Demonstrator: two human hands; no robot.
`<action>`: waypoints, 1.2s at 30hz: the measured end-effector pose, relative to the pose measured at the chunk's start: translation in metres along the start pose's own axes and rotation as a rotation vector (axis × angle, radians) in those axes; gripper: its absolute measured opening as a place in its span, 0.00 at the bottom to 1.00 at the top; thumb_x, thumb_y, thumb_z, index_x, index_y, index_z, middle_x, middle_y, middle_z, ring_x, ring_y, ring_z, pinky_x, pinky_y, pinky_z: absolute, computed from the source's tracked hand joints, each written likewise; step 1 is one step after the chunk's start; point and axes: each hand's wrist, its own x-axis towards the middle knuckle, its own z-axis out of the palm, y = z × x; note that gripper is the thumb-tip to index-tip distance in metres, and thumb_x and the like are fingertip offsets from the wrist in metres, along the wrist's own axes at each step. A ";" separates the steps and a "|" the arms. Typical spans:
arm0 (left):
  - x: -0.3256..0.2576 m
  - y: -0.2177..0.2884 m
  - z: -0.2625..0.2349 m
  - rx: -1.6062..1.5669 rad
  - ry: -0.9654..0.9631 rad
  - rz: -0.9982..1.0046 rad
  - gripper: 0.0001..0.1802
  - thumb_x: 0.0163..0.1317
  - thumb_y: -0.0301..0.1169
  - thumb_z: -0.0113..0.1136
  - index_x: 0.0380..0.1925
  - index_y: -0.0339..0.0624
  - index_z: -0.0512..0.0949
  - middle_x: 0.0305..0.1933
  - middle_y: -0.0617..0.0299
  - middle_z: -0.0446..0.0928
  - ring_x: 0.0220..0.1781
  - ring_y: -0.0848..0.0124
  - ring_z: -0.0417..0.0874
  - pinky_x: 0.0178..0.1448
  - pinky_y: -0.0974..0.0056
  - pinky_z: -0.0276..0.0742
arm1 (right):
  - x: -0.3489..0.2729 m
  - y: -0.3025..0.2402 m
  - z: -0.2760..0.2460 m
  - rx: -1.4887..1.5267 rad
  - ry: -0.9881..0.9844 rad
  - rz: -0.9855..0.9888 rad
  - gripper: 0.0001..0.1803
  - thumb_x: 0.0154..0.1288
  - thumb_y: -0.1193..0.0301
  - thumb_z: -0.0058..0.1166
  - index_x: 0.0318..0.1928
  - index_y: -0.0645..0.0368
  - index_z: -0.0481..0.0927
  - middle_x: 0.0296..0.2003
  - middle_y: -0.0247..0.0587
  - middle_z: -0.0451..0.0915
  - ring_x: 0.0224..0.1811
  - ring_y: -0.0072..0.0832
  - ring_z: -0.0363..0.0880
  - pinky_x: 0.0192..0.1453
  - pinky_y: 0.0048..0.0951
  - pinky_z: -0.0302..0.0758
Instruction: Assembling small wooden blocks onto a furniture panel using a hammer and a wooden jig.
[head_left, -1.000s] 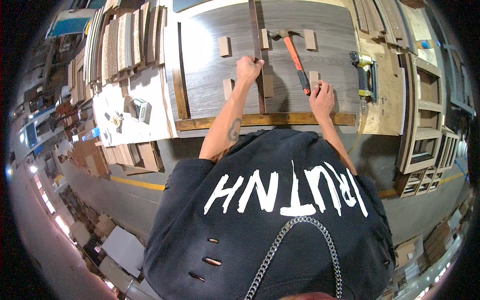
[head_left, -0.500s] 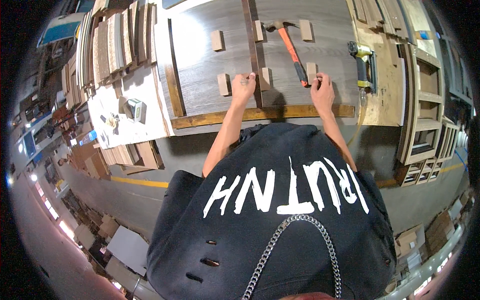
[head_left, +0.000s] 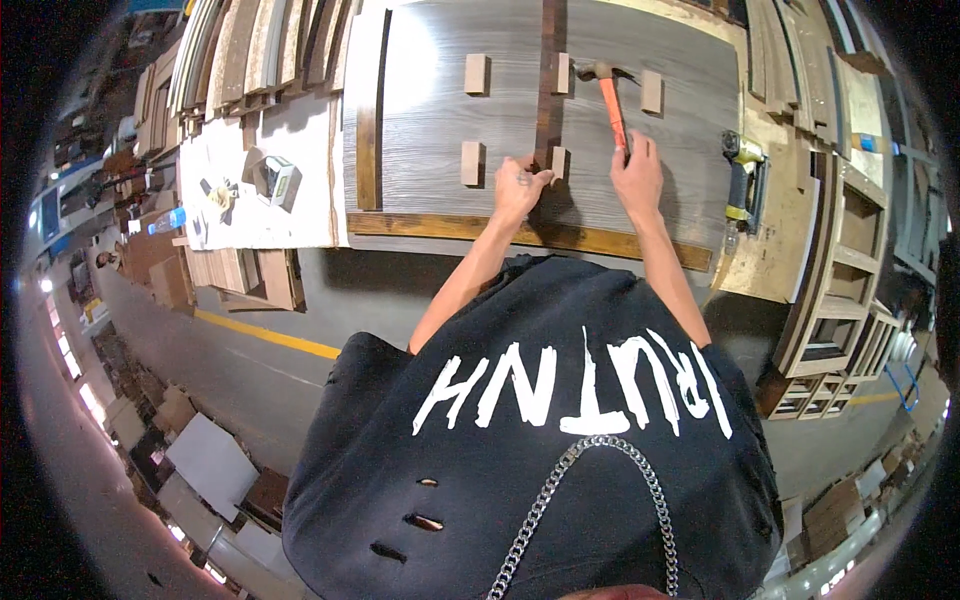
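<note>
A grey wood-grain panel (head_left: 420, 150) lies before me, with dark brown wooden strips along its left and near edges. Another dark strip (head_left: 548, 110) runs across its middle. Several small pale wood blocks stand on the panel, among them one (head_left: 560, 164) beside my left thumb. My left hand (head_left: 516, 192) is bent closed over the middle strip's near part; what its fingers pinch is hidden. The claw hammer (head_left: 612, 108) has an orange handle, and my right hand (head_left: 638, 180) closes round its lower end, covering the dark grip.
To the right of the panel lies a nail gun (head_left: 742, 180) on a plywood board. Stacked boards (head_left: 235, 60) fill the far left. A tape-measure-like box (head_left: 276, 182) sits on a white sheet. Wooden frames (head_left: 850, 250) stand at the right.
My right hand has gone from a wood block on the right to the hammer's handle. My left hand has moved right to the middle strip. The view has shifted.
</note>
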 end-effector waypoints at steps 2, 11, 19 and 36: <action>-0.004 0.004 0.000 0.027 0.049 0.014 0.22 0.51 0.35 0.71 0.42 0.29 0.83 0.35 0.36 0.79 0.39 0.44 0.81 0.47 0.49 0.75 | 0.011 0.000 0.007 -0.022 -0.068 0.019 0.22 0.66 0.66 0.53 0.59 0.60 0.71 0.49 0.53 0.74 0.53 0.52 0.74 0.52 0.49 0.75; 0.000 0.003 0.002 0.115 -0.013 -0.091 0.29 0.53 0.38 0.72 0.53 0.30 0.81 0.55 0.37 0.79 0.53 0.49 0.83 0.61 0.52 0.75 | 0.025 -0.003 0.014 -0.162 -0.228 0.125 0.28 0.66 0.58 0.57 0.62 0.58 0.69 0.53 0.52 0.73 0.56 0.50 0.74 0.54 0.51 0.76; -0.002 -0.001 0.005 0.118 0.053 0.096 0.23 0.52 0.35 0.68 0.46 0.31 0.82 0.44 0.33 0.79 0.47 0.40 0.79 0.54 0.48 0.74 | 0.039 0.000 0.017 -0.114 -0.243 0.158 0.25 0.66 0.60 0.57 0.57 0.60 0.70 0.47 0.53 0.76 0.49 0.51 0.79 0.50 0.50 0.78; 0.000 0.000 0.011 0.344 0.039 0.143 0.23 0.55 0.32 0.67 0.49 0.31 0.80 0.46 0.35 0.78 0.48 0.39 0.80 0.54 0.45 0.74 | 0.021 -0.045 0.031 1.184 -0.208 0.916 0.18 0.78 0.57 0.42 0.38 0.60 0.70 0.21 0.32 0.67 0.16 0.23 0.67 0.20 0.28 0.68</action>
